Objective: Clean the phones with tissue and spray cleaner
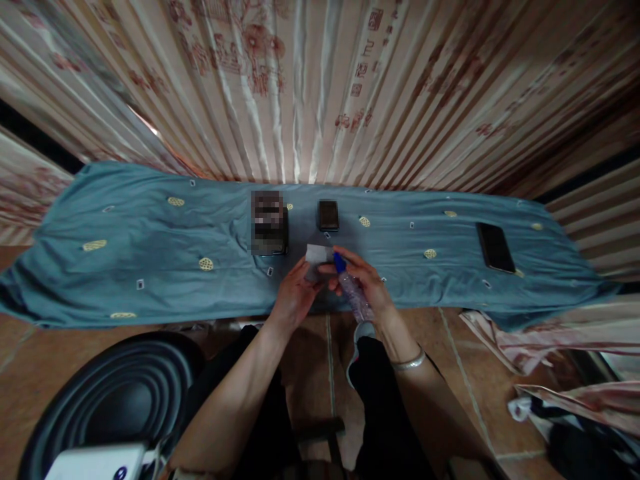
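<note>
- One blue patterned cloth (75, 280) spanned the scene from left to right.
- At near left stood a black ringed round object (123, 400).
- Left of centre sat a dark box (270, 230), its top pixelated.
- The left hand (297, 290) pinched a pale piece (317, 255) above the cloth's near edge; a light, even grip at its sides probably served best.
- Beyond it lay a small dark block (329, 215).
- The right hand (363, 277) was wrapped around a clear bottle (354, 297), tilted with its blue cap (339, 262) towards far left; steady control of that tilt seemed advisable.
- The hands were close together; whether their fingertips touched could not be told.
- A dark flat slab (495, 247) lay at right.
</note>
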A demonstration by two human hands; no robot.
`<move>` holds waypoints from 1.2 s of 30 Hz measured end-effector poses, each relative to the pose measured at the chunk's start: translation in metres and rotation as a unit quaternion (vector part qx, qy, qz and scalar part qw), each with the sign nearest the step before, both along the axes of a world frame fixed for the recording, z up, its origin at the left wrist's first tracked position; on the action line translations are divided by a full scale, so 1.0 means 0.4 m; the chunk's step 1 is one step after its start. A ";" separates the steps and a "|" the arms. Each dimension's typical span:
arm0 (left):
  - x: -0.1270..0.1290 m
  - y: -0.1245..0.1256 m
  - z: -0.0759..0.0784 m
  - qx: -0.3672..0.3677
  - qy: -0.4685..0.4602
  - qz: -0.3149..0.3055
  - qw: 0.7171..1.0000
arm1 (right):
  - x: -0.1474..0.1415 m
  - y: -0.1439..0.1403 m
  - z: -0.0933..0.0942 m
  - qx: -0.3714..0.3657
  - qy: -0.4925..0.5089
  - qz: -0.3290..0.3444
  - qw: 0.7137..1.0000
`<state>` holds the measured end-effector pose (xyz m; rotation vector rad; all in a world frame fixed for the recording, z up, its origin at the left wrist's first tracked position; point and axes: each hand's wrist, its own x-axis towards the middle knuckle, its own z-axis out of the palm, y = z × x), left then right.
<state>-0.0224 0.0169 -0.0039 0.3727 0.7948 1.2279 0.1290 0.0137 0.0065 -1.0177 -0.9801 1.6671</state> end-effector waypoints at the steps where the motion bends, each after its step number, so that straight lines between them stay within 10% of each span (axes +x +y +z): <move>1: 0.000 0.000 -0.001 -0.003 -0.017 -0.008 1.000 | 0.003 0.002 0.005 -0.017 0.021 0.002 1.000; 7: 0.002 -0.002 -0.004 -0.016 -0.041 -0.012 0.999 | 0.006 0.006 0.014 -0.046 0.061 0.030 0.997; 12: -0.006 0.003 -0.018 -0.009 -0.023 -0.009 1.000 | 0.036 0.021 -0.033 0.039 -0.127 -0.044 0.990; 18: -0.006 0.011 -0.020 -0.059 -0.021 0.047 0.997 | 0.117 0.073 -0.113 0.171 -0.592 -0.119 0.779; 22: 0.001 0.002 -0.003 -0.086 -0.030 0.044 0.995 | 0.125 0.092 -0.114 0.199 -0.654 -0.134 0.717; 26: -0.004 -0.011 0.010 -0.067 -0.037 0.025 0.997 | 0.088 0.068 -0.093 0.256 -0.483 -0.186 0.817; 30: -0.005 -0.018 0.020 -0.050 -0.039 0.003 0.998 | 0.010 0.032 -0.088 0.068 -0.114 -0.102 0.986; 36: -0.003 -0.031 0.015 -0.011 0.001 0.003 1.000 | -0.070 0.020 -0.083 -0.079 0.161 -0.097 0.979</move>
